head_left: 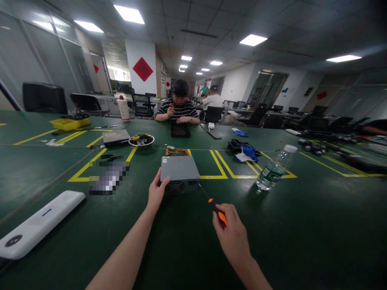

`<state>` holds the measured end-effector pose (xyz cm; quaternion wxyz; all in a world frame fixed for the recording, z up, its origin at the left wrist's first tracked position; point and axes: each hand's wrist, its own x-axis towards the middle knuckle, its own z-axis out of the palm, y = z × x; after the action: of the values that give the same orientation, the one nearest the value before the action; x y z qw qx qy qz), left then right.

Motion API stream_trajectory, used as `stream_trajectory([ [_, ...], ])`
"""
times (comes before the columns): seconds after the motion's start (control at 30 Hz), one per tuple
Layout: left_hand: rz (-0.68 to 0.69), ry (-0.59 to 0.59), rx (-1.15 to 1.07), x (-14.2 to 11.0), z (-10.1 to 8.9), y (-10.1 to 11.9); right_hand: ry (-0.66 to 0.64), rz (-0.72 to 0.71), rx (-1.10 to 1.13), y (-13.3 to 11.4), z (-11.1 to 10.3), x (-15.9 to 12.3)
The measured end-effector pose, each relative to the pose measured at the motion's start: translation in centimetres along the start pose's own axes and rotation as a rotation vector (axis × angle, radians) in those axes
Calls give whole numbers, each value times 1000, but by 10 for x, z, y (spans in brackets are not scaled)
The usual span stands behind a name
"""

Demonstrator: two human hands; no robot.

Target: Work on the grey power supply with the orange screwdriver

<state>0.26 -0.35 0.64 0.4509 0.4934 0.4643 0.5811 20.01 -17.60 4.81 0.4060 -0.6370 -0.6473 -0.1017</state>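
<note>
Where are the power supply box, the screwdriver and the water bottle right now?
power supply box (179, 168): head view, on its grey top panel.
screwdriver (220, 214): head view, on its orange handle.
water bottle (273, 168): head view, on its label.

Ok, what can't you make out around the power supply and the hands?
Head view only:
- Screwdriver tip: too thin to see whether it touches the power supply.
- Left hand fingertips: behind the casing's corner.
- Item left of the casing: pixelated.
- Right hand palm: faces away.

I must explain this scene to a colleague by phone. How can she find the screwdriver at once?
Start at the green table and find the grey metal box near its middle, steadied by the left hand. Just to its right, the right hand holds the screwdriver. Its orange-and-black handle and thin shaft pointing at the box set it apart.
</note>
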Motion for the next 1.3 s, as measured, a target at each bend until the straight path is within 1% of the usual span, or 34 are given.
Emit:
stream_trajectory([
  [0.23,3,-6,-15,0,0,1,-27,13,13,2,6,1],
  [0.4,-4,-11,-14,1,0,0,20,2,-9,5,8,1],
  [0.5,-7,-11,-30,2,-1,-1,27,-6,-27,8,9,1],
  [0.7,-29,7,-47,-1,-2,4,20,-137,-114,11,15,-3],
  [0.8,-30,-4,-30,-1,-2,6,-24,-148,-146,14,16,-5],
  [0.9,-16,-8,-31,-1,-3,5,-63,-98,-143,18,15,-7],
  [1.0,-11,-13,-46,0,-3,4,-71,-8,-82,22,15,-7],
  [1.07,-5,-14,-44,0,-3,3,-97,68,-11,24,15,-5],
  [1.13,-2,-9,-39,1,-3,3,-126,180,47,25,15,-3],
  [1.2,-2,-8,-39,1,-3,1,-118,258,65,25,17,-2],
  [1.23,0,-9,-40,1,-3,0,-92,256,57,26,19,-3],
  [1.3,0,-5,-46,2,-3,-2,-20,166,23,27,24,-7],
])
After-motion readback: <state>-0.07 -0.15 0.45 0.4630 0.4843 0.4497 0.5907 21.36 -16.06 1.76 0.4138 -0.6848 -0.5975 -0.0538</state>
